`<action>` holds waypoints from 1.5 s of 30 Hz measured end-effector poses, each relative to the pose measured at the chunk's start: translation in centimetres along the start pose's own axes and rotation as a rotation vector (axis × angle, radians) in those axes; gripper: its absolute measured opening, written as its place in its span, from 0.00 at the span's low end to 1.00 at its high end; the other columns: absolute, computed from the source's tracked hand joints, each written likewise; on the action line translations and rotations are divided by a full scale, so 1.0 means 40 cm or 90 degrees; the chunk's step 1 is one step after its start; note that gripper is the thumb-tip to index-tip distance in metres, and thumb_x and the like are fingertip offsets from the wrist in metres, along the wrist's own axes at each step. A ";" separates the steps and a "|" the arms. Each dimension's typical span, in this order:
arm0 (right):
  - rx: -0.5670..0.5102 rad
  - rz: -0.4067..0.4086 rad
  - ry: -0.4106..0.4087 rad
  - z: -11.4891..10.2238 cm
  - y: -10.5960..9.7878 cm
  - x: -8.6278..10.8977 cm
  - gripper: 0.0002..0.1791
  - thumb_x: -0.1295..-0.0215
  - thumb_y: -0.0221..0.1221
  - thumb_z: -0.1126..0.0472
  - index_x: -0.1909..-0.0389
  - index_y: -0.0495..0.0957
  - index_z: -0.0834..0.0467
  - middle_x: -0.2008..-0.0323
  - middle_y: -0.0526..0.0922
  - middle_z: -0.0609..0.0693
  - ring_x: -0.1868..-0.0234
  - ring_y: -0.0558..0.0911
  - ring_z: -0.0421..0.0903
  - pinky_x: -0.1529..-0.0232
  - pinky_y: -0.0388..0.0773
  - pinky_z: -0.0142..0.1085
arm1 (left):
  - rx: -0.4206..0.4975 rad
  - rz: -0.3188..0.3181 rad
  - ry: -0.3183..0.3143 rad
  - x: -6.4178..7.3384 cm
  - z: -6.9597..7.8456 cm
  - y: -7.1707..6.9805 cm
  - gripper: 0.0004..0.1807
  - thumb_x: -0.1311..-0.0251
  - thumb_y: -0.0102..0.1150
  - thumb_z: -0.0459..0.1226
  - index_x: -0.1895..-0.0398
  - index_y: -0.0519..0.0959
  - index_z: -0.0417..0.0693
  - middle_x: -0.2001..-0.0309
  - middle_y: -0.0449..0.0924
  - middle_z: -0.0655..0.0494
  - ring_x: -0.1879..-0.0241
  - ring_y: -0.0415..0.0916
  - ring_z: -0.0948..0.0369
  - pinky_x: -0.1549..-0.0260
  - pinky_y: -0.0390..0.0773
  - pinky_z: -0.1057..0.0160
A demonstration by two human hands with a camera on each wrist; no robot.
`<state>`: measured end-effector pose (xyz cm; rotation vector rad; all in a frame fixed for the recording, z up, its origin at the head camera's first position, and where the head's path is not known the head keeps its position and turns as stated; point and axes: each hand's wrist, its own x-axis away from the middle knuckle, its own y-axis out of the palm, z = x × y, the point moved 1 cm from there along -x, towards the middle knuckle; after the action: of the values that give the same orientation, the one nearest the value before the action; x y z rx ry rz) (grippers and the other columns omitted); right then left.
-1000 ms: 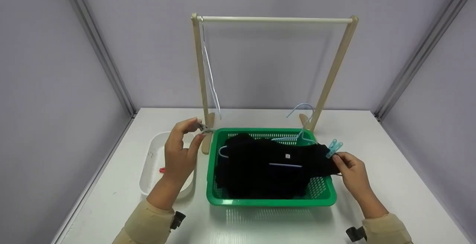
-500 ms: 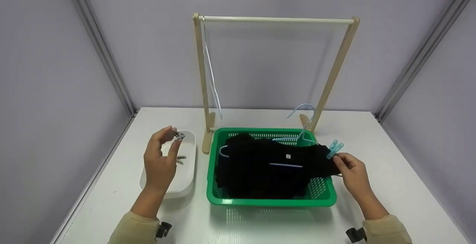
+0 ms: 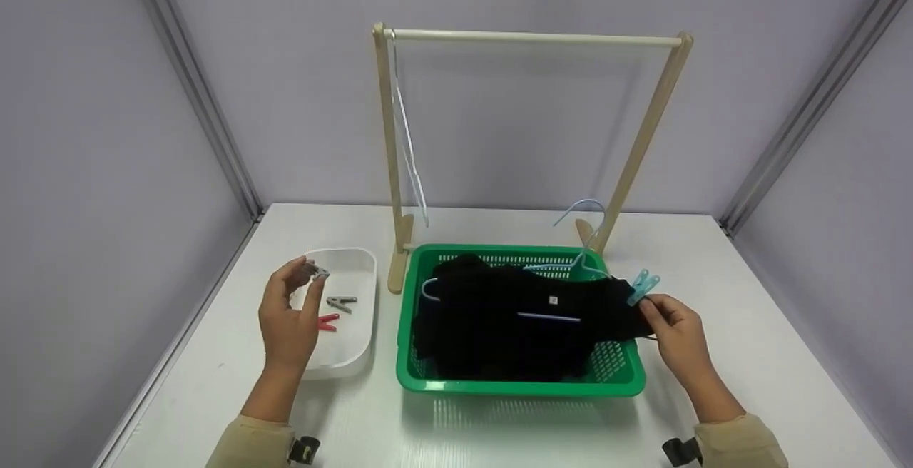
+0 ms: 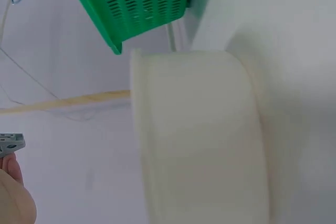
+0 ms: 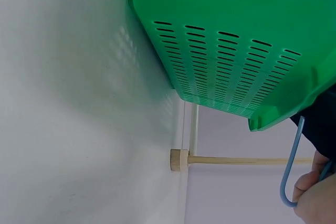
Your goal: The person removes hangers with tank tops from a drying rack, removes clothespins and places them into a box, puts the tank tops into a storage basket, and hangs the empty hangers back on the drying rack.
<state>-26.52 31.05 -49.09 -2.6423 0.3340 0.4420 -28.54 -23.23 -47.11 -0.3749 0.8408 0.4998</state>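
Observation:
My left hand [image 3: 289,318] pinches a grey clothespin [image 3: 317,270] between thumb and fingers, over the left side of the white tray [image 3: 372,290]. Inside that tray lie another grey clothespin [image 3: 342,303] and a red one [image 3: 327,322], partly behind my hand. With thumb and fingers, my right hand [image 3: 679,336] holds the right end of a black garment [image 3: 499,339] at the basket's right rim. A teal clothespin [image 3: 643,287] is clipped there, right by the fingertips. A light blue hanger [image 3: 588,234] rises behind the garment; its curved end [image 5: 289,174] shows at my right fingers.
The green basket [image 3: 521,387] holds the dark clothing, with another blue hanger hook [image 3: 428,290] showing at its left. Behind it stands a wooden rack [image 3: 650,122] with a white bar [image 3: 531,38]. A pale hanger [image 3: 407,133] hangs at the bar's left end.
My left hand has moved left and down from beside the basket to over the tray, still pinching the grey clothespin. The tray's clothespins have come into sight. My right hand stays put.

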 end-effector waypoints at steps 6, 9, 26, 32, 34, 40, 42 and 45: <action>0.005 0.005 0.001 0.003 0.000 -0.002 0.13 0.25 0.56 0.60 0.60 0.81 0.67 0.68 0.84 0.47 0.67 0.82 0.38 0.66 0.82 0.29 | -0.045 -0.024 -0.071 0.019 -0.045 -0.010 0.22 0.38 0.65 0.26 0.41 0.75 0.34 0.50 0.80 0.45 0.48 0.77 0.57 0.45 0.71 0.75; 0.004 0.004 0.001 0.003 0.001 -0.001 0.13 0.25 0.56 0.60 0.60 0.81 0.67 0.69 0.83 0.47 0.68 0.82 0.38 0.67 0.82 0.29 | -0.057 -0.038 -0.104 0.024 -0.059 -0.014 0.22 0.37 0.65 0.27 0.41 0.75 0.35 0.50 0.79 0.46 0.47 0.77 0.54 0.44 0.70 0.75; 0.000 -0.001 0.007 0.001 -0.001 0.001 0.14 0.24 0.55 0.59 0.58 0.81 0.67 0.66 0.84 0.48 0.65 0.83 0.38 0.64 0.82 0.29 | -0.098 -0.098 -0.197 0.029 -0.120 -0.012 0.20 0.37 0.64 0.26 0.42 0.76 0.33 0.48 0.75 0.42 0.44 0.75 0.49 0.42 0.75 0.60; 0.004 0.003 0.001 0.000 -0.002 0.003 0.13 0.25 0.55 0.60 0.58 0.81 0.67 0.66 0.84 0.47 0.65 0.83 0.37 0.64 0.82 0.28 | -0.114 -0.112 -0.232 0.038 -0.145 -0.012 0.20 0.37 0.64 0.27 0.42 0.76 0.33 0.49 0.75 0.41 0.46 0.76 0.48 0.42 0.75 0.55; 0.004 0.004 0.001 0.000 -0.002 0.004 0.12 0.25 0.55 0.60 0.59 0.81 0.67 0.66 0.84 0.46 0.65 0.83 0.37 0.64 0.82 0.28 | -0.120 -0.121 -0.251 0.041 -0.150 -0.014 0.20 0.37 0.64 0.27 0.42 0.75 0.33 0.49 0.74 0.41 0.45 0.76 0.47 0.41 0.75 0.55; 0.001 0.001 0.004 0.000 -0.003 0.003 0.13 0.24 0.55 0.59 0.59 0.81 0.67 0.67 0.84 0.47 0.66 0.83 0.38 0.65 0.82 0.29 | -0.133 -0.165 -0.318 0.048 -0.164 -0.014 0.20 0.36 0.62 0.28 0.41 0.74 0.31 0.48 0.74 0.38 0.44 0.75 0.42 0.41 0.74 0.50; -0.006 0.000 0.007 0.001 -0.003 0.003 0.14 0.24 0.55 0.60 0.58 0.81 0.68 0.66 0.84 0.48 0.66 0.83 0.38 0.64 0.82 0.30 | -0.141 -0.178 -0.328 0.049 -0.166 -0.013 0.20 0.36 0.62 0.28 0.41 0.74 0.31 0.48 0.73 0.37 0.44 0.75 0.42 0.41 0.75 0.49; -0.017 -0.003 0.011 0.001 -0.002 0.003 0.13 0.24 0.55 0.60 0.58 0.81 0.68 0.66 0.84 0.48 0.66 0.83 0.39 0.65 0.82 0.30 | -0.156 -0.192 -0.331 0.050 -0.170 -0.011 0.20 0.36 0.62 0.28 0.42 0.75 0.30 0.48 0.74 0.36 0.46 0.76 0.42 0.43 0.75 0.48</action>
<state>-26.40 31.11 -49.13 -2.6731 0.3298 0.4261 -31.32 -26.47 -52.81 -0.5558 0.2125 0.3923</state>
